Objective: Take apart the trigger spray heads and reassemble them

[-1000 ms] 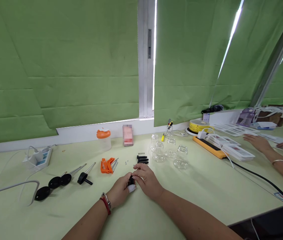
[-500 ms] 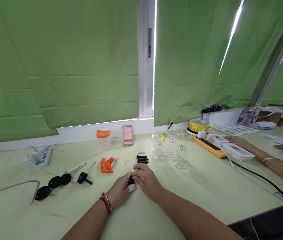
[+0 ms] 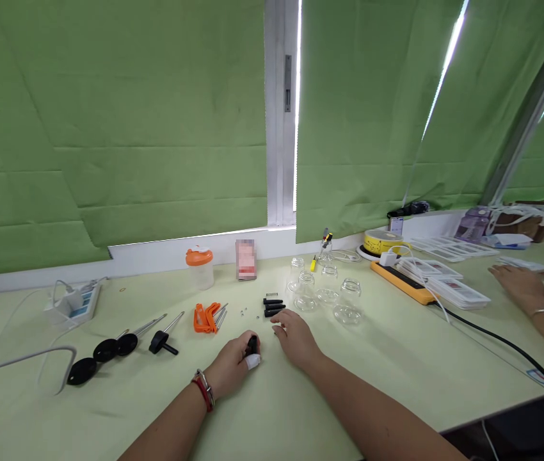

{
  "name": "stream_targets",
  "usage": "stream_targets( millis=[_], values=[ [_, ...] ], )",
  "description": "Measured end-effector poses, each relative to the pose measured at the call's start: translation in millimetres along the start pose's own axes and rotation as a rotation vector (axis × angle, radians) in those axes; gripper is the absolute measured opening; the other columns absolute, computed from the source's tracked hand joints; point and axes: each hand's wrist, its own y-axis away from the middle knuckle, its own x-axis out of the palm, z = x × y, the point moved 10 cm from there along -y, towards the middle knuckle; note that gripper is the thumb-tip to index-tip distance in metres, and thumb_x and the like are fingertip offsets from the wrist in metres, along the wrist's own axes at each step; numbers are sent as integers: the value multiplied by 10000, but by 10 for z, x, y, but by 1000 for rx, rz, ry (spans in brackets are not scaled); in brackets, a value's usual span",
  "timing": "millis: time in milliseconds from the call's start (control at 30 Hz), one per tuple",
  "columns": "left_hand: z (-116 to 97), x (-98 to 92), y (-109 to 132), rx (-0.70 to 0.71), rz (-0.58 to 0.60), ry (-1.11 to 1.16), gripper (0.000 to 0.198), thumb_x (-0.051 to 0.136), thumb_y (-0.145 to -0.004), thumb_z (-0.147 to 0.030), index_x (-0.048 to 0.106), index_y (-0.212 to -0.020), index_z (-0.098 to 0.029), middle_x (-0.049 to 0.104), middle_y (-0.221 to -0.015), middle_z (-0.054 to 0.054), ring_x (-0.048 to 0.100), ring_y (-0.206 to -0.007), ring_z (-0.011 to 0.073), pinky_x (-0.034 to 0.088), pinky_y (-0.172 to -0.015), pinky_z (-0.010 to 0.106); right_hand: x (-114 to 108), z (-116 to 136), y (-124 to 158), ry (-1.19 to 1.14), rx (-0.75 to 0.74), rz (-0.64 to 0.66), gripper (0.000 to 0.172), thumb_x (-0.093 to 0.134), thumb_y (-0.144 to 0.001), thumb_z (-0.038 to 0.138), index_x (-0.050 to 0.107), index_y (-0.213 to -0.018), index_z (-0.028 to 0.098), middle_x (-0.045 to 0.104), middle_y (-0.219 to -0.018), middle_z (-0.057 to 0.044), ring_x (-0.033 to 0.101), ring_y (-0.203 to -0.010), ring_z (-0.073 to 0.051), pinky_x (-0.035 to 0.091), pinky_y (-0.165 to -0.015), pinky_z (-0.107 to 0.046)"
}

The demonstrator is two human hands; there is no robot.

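in the head view, a small black part point(image 3: 251, 346) is gripped in the curled left hand point(image 3: 230, 365), at the near table point(image 3: 262, 422). the right hand point(image 3: 296, 338) is held half open, nothing seen in it, its fingertips just beside black rods point(image 3: 274, 307). orange holders point(image 3: 201, 320) are set left, clear glasses point(image 3: 328, 292) right.

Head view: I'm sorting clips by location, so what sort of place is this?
Probably a shared workroom: a long table holds small black parts, with another person's hand farther to the right.
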Motion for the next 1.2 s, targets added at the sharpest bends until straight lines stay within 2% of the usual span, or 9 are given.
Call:
stream_targets(
  millis=[100,200,300,500,967,1200],
  values=[
    [12,-1,0,-4,-2,10,62,474,-762,-245,465,-808,-205,536,-751,-11,453,-693,143,384,-642,257,89,-115,18,117,61,73,216,590,-728,148,657,-927,196,639,-938,-76,576,-845,-213,441,-740,-324],
    [13,0,0,-1,-1,16,70,479,-760,-253,471,-809,-204,540,-751,-8,457,-695,146,386,-644,261,154,-121,42,190,53,112,234,604,-692,119,663,-901,206,643,-855,-60,575,-799,-204,421,-711,-304],
    [16,0,0,-2,-2,11,74,474,-761,-259,473,-810,-203,539,-751,-5,463,-699,149,386,-644,262,183,-84,51,203,32,128,242,570,-698,85,667,-880,210,645,-791,-42,572,-747,-181,406,-685,-279],
    [26,6,3,-6,4,4,68,471,-767,-255,463,-814,-206,529,-749,-10,452,-690,143,378,-632,253,206,-13,62,175,22,164,259,528,-722,74,671,-899,195,660,-824,-50,585,-776,-184,420,-719,-288],
    [-6,-1,2,-1,5,26,63,472,-765,-249,462,-812,-208,529,-751,-11,456,-693,145,386,-642,258,172,115,55,80,-61,98,235,506,-783,101,669,-915,206,650,-863,-52,589,-797,-182,445,-722,-292],
    [-32,3,8,6,15,34,58,458,-770,-216,458,-827,-208,525,-751,-19,451,-689,139,382,-643,254,124,237,63,-10,-146,56,287,440,-846,112,638,-1029,208,627,-952,-60,582,-875,-172,460,-781,-296]
  ],
)
